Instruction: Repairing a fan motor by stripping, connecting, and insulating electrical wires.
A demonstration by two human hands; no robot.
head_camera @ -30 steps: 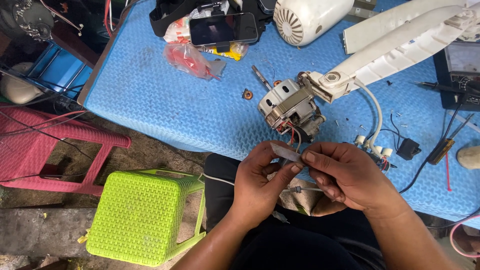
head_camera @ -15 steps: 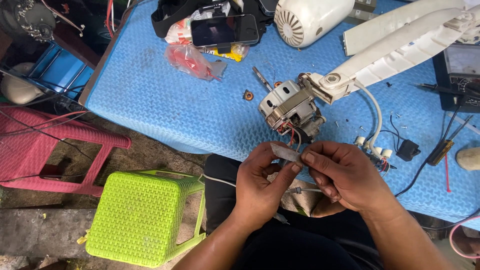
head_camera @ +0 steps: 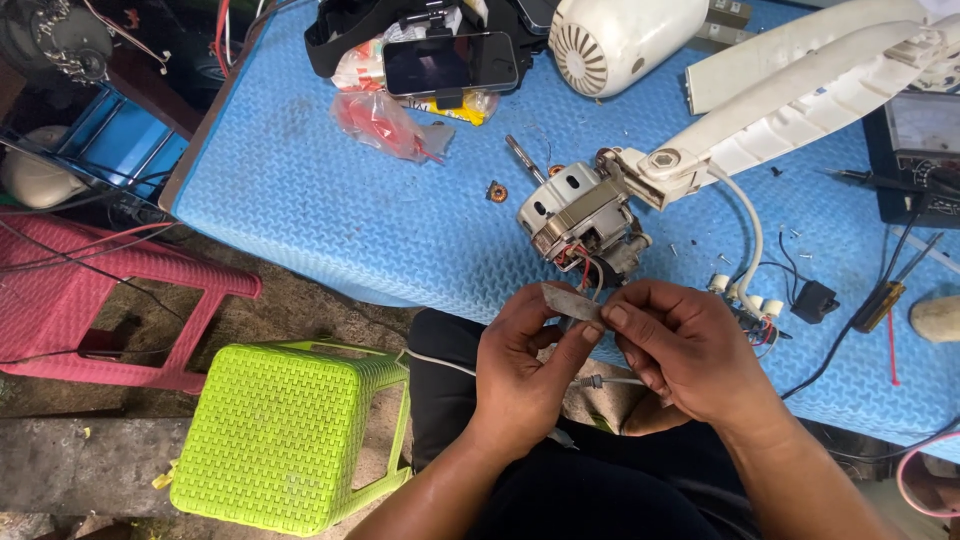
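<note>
Little has moved since the earlier frames: both hands hold the same pose at lower centre of the frame, and the things on the bench lie where they were. Left hand (head_camera: 520, 370) and right hand (head_camera: 680, 350) are close together, fingertips almost meeting, both pinched on a small grey strip (head_camera: 572, 302) held flat between them just below the bench edge. The left thumb and forefinger grip its left end, the right forefinger and thumb its right end. Beneath the hands a thin white wire (head_camera: 610, 381) with a small metal tip runs across the lap. Just above the strip, at centre frame, a fan motor (head_camera: 575, 212) lies on the blue bench (head_camera: 330, 220), with red and black leads hanging toward the hands. A white plastic housing (head_camera: 790, 105) stretches from the motor to the upper right. At top centre a phone (head_camera: 450, 63) rests on a black bag, with a red-filled plastic packet (head_camera: 385, 125) below it and a white vented cover (head_camera: 620, 40) to its right. A meter (head_camera: 920, 160) sits at the right edge. A green stool (head_camera: 285, 430) stands at lower left, a pink stool (head_camera: 130, 300) at far left.
</note>
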